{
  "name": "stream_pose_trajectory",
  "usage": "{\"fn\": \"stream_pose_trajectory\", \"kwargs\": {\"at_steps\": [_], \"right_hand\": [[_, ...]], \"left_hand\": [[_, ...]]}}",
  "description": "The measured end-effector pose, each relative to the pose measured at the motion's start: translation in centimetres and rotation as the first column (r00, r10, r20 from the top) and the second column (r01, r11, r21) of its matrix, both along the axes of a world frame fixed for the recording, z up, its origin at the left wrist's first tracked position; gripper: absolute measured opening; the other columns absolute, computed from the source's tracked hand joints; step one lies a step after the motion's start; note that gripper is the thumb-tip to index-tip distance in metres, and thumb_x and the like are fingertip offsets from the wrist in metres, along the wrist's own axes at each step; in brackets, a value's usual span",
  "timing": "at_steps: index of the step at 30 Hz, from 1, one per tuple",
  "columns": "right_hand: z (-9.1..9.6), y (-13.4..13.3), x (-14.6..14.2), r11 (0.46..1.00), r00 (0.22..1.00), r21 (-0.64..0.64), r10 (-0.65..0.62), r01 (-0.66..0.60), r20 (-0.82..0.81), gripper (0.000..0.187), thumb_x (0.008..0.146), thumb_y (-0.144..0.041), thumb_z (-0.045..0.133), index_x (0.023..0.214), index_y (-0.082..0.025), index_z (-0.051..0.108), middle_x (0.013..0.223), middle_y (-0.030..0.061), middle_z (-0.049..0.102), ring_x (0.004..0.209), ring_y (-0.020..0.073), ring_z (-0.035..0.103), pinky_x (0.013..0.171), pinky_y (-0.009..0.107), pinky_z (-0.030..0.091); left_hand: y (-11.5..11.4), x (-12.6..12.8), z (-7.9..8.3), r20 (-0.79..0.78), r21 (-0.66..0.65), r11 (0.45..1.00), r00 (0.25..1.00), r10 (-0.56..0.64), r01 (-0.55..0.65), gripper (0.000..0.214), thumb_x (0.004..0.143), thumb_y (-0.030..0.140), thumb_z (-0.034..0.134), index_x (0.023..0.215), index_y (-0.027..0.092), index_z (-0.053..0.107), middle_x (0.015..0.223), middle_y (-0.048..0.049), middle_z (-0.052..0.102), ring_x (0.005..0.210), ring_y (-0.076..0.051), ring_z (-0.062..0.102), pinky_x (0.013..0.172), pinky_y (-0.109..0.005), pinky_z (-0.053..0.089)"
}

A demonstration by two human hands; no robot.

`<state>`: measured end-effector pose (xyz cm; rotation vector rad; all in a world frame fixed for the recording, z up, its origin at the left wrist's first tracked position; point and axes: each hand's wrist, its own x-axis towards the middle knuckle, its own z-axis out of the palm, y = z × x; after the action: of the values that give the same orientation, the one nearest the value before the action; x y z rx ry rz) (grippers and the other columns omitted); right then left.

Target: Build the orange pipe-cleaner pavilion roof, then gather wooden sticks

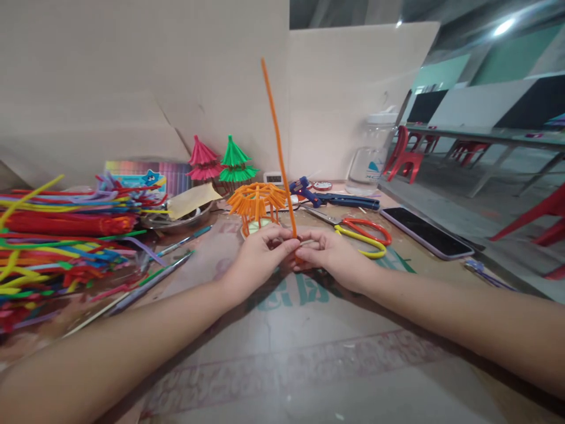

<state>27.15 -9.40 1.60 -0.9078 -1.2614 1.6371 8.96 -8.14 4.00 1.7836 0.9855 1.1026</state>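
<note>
Work surface (282, 359) with both hands at its middle. The surface's right edge slants from beside the clear bottle (369, 158) toward the lower right, with the smartphone (427, 231) lying just inside it; tall pale boards (132, 70) bound the rear. On the left, a heap of assorted pipe cleaners (75, 227) limits sideways room. Beyond the hands, an orange pipe-cleaner model (258, 203) stands close behind the left hand (267, 250), and scissors (364, 232) with red and yellow handles lie just beyond the right hand (326, 256). The widest room for movement lies on the near side, between the forearms, over printed lettering and a patterned band.

The forearms converge from the lower corners; the hands meet with thumbs uppermost and fingers curled. Each grip is drawn together in a pinch on the lower end of an orange pipe cleaner (277, 138), its exact contact partly hidden by the fingers. The pipe cleaner rises above the hands, nearly upright, its top leaning left.
</note>
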Motion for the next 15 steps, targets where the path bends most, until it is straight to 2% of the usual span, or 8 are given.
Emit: {"fn": "stream_pose_trajectory", "kwargs": {"at_steps": [4,8,11,15], "right_hand": [[0.0,-0.12,-0.1,0.999,0.999,-0.001,-0.045,0.045,0.003,0.035,0.068,-0.036,0.095,0.086,-0.018,0.072,0.08,0.0005,0.079,0.074,0.0143,0.076,0.08,0.031,0.064],[0.36,-0.27,0.09,0.977,0.981,0.107,-0.191,0.185,0.047,0.036,0.069,-0.044,0.093,0.08,-0.018,0.07,0.08,0.0002,0.074,0.074,0.0143,0.071,0.076,0.031,0.059],[0.68,-0.25,0.38,0.946,0.953,0.189,-0.284,0.262,0.103,0.035,0.069,-0.044,0.092,0.078,-0.018,0.07,0.078,-0.0004,0.071,0.073,0.0146,0.066,0.074,0.031,0.055],[0.59,-0.09,0.49,0.944,0.951,0.192,-0.292,0.269,0.104,0.031,0.07,-0.041,0.09,0.081,-0.018,0.074,0.082,0.0018,0.073,0.077,0.0158,0.066,0.077,0.033,0.053]], "left_hand": [[0.19,0.05,-0.25,0.007,0.044,0.999,1.0,-0.023,0.022,0.014,0.082,0.034,0.079,0.079,0.02,0.08,0.087,-0.0051,0.072,0.089,-0.02,0.065,0.082,-0.029,0.049],[0.09,0.21,-0.35,0.041,-0.037,0.999,0.999,-0.006,0.008,0.021,0.088,0.037,0.074,0.097,0.019,0.078,0.094,-0.005,0.075,0.085,-0.019,0.066,0.08,-0.029,0.05],[0.16,0.25,-0.62,0.019,-0.078,0.997,1.0,-0.023,0.025,0.024,0.089,0.041,0.072,0.092,0.017,0.075,0.086,-0.0035,0.074,0.077,-0.017,0.064,0.073,-0.028,0.049],[0.18,0.23,-0.85,-0.067,-0.125,0.985,0.99,-0.126,0.117,0.028,0.087,0.044,0.073,0.087,0.016,0.078,0.084,-0.0047,0.076,0.077,-0.018,0.065,0.072,-0.028,0.048]]}}
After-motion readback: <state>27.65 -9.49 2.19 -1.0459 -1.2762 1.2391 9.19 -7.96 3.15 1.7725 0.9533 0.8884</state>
